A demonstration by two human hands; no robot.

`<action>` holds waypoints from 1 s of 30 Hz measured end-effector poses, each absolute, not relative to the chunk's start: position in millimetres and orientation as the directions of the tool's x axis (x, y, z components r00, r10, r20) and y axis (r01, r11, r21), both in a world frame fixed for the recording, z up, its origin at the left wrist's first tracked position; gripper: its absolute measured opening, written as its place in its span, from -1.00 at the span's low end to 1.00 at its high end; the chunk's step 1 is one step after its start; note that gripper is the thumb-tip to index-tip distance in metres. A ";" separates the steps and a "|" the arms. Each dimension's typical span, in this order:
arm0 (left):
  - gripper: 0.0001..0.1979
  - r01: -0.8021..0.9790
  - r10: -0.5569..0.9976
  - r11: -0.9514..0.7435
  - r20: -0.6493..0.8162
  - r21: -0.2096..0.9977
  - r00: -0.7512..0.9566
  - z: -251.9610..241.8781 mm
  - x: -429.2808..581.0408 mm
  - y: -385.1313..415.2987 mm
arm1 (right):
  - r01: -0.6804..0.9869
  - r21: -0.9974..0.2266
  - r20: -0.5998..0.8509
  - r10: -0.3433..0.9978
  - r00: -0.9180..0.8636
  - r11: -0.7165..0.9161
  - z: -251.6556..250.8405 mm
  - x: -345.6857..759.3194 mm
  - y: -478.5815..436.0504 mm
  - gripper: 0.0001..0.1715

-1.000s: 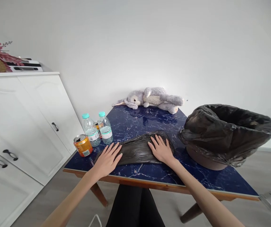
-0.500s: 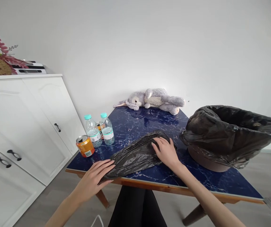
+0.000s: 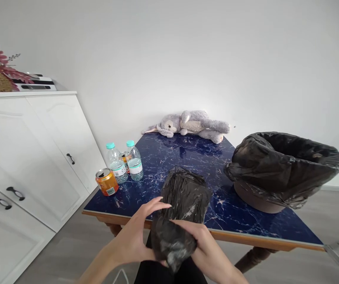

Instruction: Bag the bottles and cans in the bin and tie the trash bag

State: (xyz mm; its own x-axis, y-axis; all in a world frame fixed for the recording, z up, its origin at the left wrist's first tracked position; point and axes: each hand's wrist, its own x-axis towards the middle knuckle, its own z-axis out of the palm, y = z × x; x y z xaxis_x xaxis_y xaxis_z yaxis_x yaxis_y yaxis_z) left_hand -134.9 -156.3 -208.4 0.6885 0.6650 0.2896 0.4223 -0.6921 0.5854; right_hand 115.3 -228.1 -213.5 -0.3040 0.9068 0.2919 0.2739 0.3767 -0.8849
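Two hands of mine are at the near edge of the tabletop (image 3: 169,148), working at one black plastic bag (image 3: 188,193). My right hand (image 3: 209,248) grips its near end, thumb on top. My left hand (image 3: 130,240) curves around the same end from about 9 o'clock, its fingers and thumb spread wide apart; I can't tell how firmly they touch. That near end is raised over my lap, blurred, and blocks my view of the edge there. The rest of the bag lies flat, stretching toward 12 o'clock.

At 10 o'clock an orange can (image 3: 107,182) stands upright, just beside two capped bottles, the left bottle (image 3: 117,165) and the right bottle (image 3: 135,163), at 11. Between and behind them a second can (image 3: 126,159) is partly hidden. At 2 o'clock a bin (image 3: 255,197) takes up the tabletop's right side, mostly covered by its black liner (image 3: 276,173). At 12, against the wall (image 3: 169,51), a grey plush rabbit (image 3: 191,122) lies on its side. A white cabinet (image 3: 33,150) stands beyond the cans, toward 10.
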 end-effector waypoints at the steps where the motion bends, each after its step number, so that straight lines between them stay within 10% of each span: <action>1: 0.20 0.423 0.689 -0.640 0.236 0.641 0.685 -215.0 -130.7 -148.6 | 0.237 -0.916 0.265 0.931 -0.250 0.325 -212.1 120.0 -228.0 -0.45; 3: 0.16 0.386 0.717 -0.547 0.178 0.742 0.675 -227.8 -121.1 -134.6 | 0.234 -0.940 0.217 0.964 -0.157 0.250 -211.4 131.0 -222.9 -0.66; 11: -0.30 0.457 0.838 -0.490 0.255 0.743 0.483 -249.3 -82.3 -116.6 | 0.394 -0.915 0.117 0.992 0.054 0.086 -225.6 180.4 -112.0 -0.33; 17: -0.54 0.563 0.634 -0.756 0.588 0.334 0.502 -236.8 -66.3 -114.3 | 0.585 -0.798 0.323 0.921 0.217 0.142 -226.4 186.2 -103.2 -0.20; 21: -0.54 0.481 0.510 -0.858 0.417 0.181 0.752 -231.3 -63.2 -110.9 | 0.663 -0.682 0.401 0.916 -0.012 0.308 -226.2 174.3 -170.1 -0.28; 26: -0.47 0.508 0.532 -0.846 0.309 0.160 0.788 -241.5 -71.5 -106.5 | 0.809 -0.336 0.293 0.870 -0.397 0.482 -260.1 175.4 -213.0 0.24; 30: -0.21 0.489 0.522 -0.853 0.285 0.182 0.804 -239.7 -85.0 -113.0 | 0.828 -0.261 0.333 0.851 -0.406 0.497 -281.1 186.7 -207.9 -0.08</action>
